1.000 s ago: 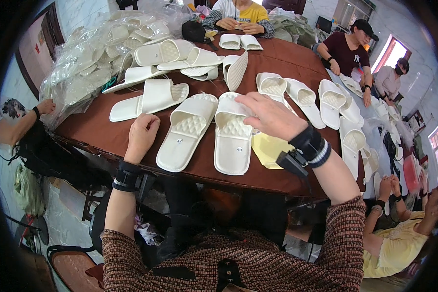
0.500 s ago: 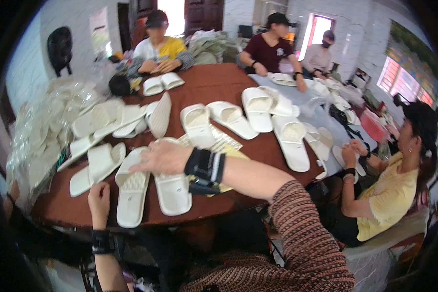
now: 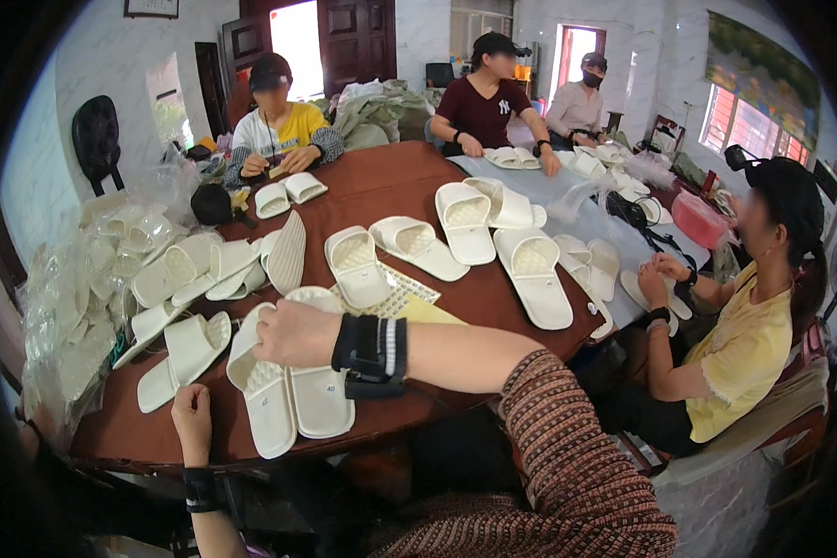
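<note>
**Pair of white slippers under the right hand, near table edge**

Right hand [image 3: 295,333] laid palm-down over a pair of white slippers [image 3: 293,395], fingers curled loosely across the toe straps, resting on them rather than clamped. Pair side by side, touching, soles down, heels reaching the near edge of the round brown table [image 3: 381,186]. Left hand [image 3: 192,420] just below that edge, loosely closed with nothing visibly in it, beside the heel of the left slipper; contact cannot be told.

Probably light foam: soft, bendy, matte, not slippery, hardly fragile. Best hold likely across the strap or pinched at the heel; thin sole apt to flop if lifted by one end.

More white slippers spread over the table, a yellow sheet [image 3: 428,312] and a dotted insole [image 3: 395,296] just beyond the wrist, clear bags of slippers [image 3: 83,288] heaped at left. Four other seated people at work around the table.
</note>
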`<control>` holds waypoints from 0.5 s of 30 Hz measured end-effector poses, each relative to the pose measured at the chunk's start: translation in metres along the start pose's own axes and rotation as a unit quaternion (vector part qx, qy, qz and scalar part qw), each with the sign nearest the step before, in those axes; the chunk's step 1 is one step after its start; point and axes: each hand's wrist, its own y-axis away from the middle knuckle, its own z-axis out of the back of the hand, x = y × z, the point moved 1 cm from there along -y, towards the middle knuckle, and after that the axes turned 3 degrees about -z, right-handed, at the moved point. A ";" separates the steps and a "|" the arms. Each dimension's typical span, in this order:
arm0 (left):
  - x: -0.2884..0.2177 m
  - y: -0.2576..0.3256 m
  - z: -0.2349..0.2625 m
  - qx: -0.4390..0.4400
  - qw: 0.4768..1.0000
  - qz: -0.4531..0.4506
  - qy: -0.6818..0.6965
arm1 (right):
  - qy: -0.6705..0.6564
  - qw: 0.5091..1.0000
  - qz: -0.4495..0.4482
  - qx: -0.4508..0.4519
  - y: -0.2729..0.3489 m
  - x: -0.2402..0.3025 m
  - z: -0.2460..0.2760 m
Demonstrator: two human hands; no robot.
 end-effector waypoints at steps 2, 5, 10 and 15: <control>-0.006 0.001 0.002 -0.006 1.000 0.001 -0.014 | 0.043 0.999 0.023 -0.019 -0.003 0.003 0.033; -0.009 -0.002 0.000 -0.015 1.000 0.008 0.000 | 0.032 0.999 0.022 -0.015 0.002 0.004 0.067; -0.013 -0.005 -0.004 -0.014 1.000 -0.017 -0.003 | 0.051 0.996 -0.017 0.076 0.037 -0.030 0.096; -0.008 0.003 0.009 -0.006 1.000 -0.008 -0.017 | 0.089 0.971 -0.156 0.156 0.094 -0.127 0.099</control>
